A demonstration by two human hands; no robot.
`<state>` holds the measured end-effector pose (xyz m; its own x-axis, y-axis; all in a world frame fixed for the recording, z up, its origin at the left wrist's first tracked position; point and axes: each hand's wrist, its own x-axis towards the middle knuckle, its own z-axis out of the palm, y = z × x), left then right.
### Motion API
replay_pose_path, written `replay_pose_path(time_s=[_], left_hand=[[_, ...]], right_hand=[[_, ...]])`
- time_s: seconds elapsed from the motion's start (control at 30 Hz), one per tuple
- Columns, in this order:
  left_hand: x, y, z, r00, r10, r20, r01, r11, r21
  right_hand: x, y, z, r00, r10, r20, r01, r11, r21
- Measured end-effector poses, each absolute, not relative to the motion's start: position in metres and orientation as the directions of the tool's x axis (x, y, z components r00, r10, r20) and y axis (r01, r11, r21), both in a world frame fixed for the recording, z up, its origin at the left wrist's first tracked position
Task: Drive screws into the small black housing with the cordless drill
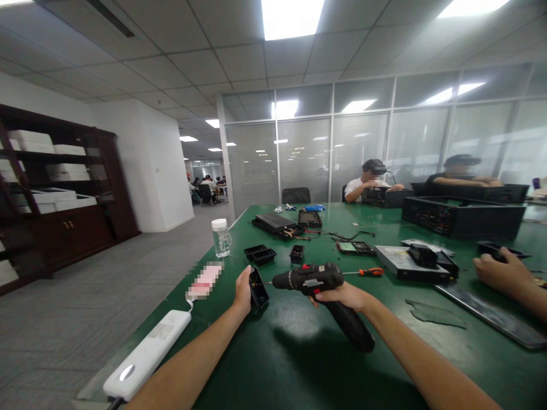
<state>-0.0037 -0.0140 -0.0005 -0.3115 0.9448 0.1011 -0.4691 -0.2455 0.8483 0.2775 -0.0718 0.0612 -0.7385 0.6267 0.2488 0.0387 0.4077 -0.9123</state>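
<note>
My left hand (pixel 243 291) grips a small black plastic box (pixel 258 291), tilted up on its side with its open face toward the drill. Something small and yellowish shows inside. In my right hand (pixel 348 296) is a black cordless drill (pixel 310 279), held level by its handle. Its thin bit points left and reaches the box's opening; whether it touches anything inside I cannot tell. Just beyond lie a black two-part tray (pixel 259 254) and another small black box (pixel 297 253).
On the green table (pixel 299 364) are a white power strip (pixel 149 353), a bottle (pixel 221 239), an orange screwdriver (pixel 371 272), a circuit board (pixel 354 247), a metal drive (pixel 405 263) and large black cases (pixel 464 216). A co-worker's hand (pixel 498 270) is at right; two people sit opposite.
</note>
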Motion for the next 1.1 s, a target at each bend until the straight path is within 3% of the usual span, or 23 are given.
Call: replay_pose_path(time_s=[1.1], left_hand=[[-0.0038,-0.0125,-0.0018,-0.322,0.943,0.088,-0.475,-0.241,0.846]], right_hand=[[0.278,-0.0699,0.0604,-0.747,0.618,0.246,0.031,0.402,-0.915]])
